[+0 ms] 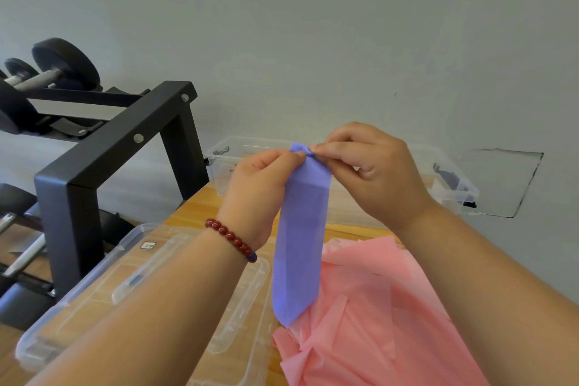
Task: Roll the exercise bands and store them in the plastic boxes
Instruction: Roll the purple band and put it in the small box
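Observation:
A purple exercise band hangs folded lengthwise in the air above the table. My left hand pinches its top edge from the left, and my right hand pinches the same top end from the right. Its lower end dangles over a heap of pink exercise bands lying crumpled on the wooden table. Behind my hands stands a clear plastic box without a lid, its middle hidden by my hands and the band.
Clear plastic lids lie on the table at the left under my left forearm. A black dumbbell rack with dumbbells stands left of the table. A grey wall is close behind the box.

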